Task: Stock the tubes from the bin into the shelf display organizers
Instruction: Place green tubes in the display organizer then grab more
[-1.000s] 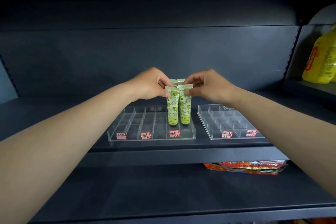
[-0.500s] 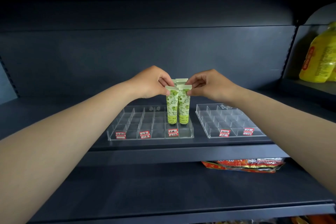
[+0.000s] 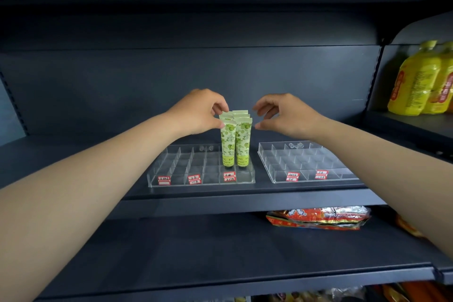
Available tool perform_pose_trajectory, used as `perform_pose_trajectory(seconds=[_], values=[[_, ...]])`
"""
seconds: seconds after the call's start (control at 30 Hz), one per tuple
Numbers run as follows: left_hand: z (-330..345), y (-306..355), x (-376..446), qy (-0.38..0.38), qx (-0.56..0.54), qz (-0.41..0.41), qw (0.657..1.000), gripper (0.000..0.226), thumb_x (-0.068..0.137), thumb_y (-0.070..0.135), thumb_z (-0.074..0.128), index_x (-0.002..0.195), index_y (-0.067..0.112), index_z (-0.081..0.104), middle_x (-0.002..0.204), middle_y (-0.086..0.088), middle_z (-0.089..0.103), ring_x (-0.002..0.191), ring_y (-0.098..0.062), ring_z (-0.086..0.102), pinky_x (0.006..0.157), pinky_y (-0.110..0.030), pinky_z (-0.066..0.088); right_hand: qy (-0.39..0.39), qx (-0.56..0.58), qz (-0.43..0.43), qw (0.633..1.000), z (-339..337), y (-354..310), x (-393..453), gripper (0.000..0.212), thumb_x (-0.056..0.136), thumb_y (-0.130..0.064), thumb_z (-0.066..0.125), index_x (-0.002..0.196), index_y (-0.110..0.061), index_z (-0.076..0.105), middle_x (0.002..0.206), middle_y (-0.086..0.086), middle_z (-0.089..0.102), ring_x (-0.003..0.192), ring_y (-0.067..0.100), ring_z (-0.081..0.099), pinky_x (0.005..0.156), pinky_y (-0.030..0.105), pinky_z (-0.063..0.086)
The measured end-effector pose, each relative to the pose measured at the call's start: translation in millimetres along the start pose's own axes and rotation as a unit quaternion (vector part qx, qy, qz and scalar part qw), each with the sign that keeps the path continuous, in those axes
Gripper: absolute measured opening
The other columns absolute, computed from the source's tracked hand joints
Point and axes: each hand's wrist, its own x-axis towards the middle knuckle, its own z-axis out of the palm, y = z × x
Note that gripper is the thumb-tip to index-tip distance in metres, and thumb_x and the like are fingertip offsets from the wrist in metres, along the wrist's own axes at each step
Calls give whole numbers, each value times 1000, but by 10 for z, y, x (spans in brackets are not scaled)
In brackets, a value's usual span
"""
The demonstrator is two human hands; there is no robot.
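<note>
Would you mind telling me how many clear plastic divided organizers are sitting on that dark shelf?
2. One clear plastic divided organizer sits on the left, with the green patterned tubes standing in its right columns. The other sits to its right, holding no tubes. No more are visible.

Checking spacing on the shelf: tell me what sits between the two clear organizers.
Nothing: the head view shows only a bare strip of dark shelf between the left organizer and the right organizer.

Two clear organizers (image 3: 201,166) — at least four green tubes (image 3: 235,139) — two yellow bottles (image 3: 421,81).
</note>
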Motion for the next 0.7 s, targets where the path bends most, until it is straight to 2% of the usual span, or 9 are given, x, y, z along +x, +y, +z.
perform_pose_trajectory(seconds=[0.17, 0.3, 0.37, 0.47, 0.53, 0.63, 0.7], values=[[-95, 132, -234, 4, 127, 26, 992, 35, 85, 29, 66, 119, 22, 58, 122, 3, 54, 117, -18, 47, 92, -34, 41, -40, -87, -7, 995, -87, -102, -222, 57, 78, -34, 73, 127, -24, 47, 123, -3, 52, 102, 12, 53, 83, 25, 42], [-42, 219, -518, 2, 163, 27, 986, 45, 86, 31, 64, 128, 22, 51, 131, 1, 47, 125, -20, 39, 96, -38, 41, -69, -138, -17, 988, -71, -135, -499, 67, 77, -39, 73, 134, -24, 41, 135, -1, 42, 108, 8, 41, 88, 23, 35], [36, 255, -704, 4, 159, 35, 987, 46, 84, 34, 65, 127, 21, 51, 129, 1, 47, 122, -19, 40, 96, -39, 42, -47, -143, -28, 988, 11, -133, -693, 66, 77, -37, 74, 133, -23, 42, 135, 0, 42, 113, 14, 44, 90, 24, 36], [257, 299, -1031, 1, 147, 61, 987, 45, 83, 38, 66, 122, 20, 54, 123, 3, 49, 118, -18, 42, 96, -40, 42, -5, -137, -53, 989, 233, -63, -1019, 63, 74, -31, 76, 129, -19, 47, 126, 3, 47, 109, 18, 47, 90, 24, 35], [456, 294, -1253, -13, 138, 76, 987, 41, 83, 38, 66, 118, 20, 56, 121, 3, 50, 118, -17, 43, 96, -36, 40, -14, -124, -57, 991, 438, 23, -1240, 62, 73, -30, 78, 126, -18, 49, 122, 4, 49, 107, 17, 46, 92, 25, 37], [815, 237, -1550, -50, 129, 85, 987, 37, 84, 37, 65, 117, 20, 56, 118, 4, 50, 116, -16, 44, 90, -30, 38, -54, -101, -50, 992, 748, 182, -1553, 62, 72, -31, 77, 125, -18, 49, 122, 3, 48, 116, 19, 45, 100, 33, 39], [1084, 174, -1742, -75, 111, 76, 988, 38, 84, 38, 65, 117, 21, 56, 117, 4, 50, 114, -15, 44, 90, -32, 42, -76, -80, -39, 993, 924, 262, -1771, 62, 74, -31, 77, 128, -19, 48, 121, 0, 47, 112, 14, 45, 98, 28, 38]])
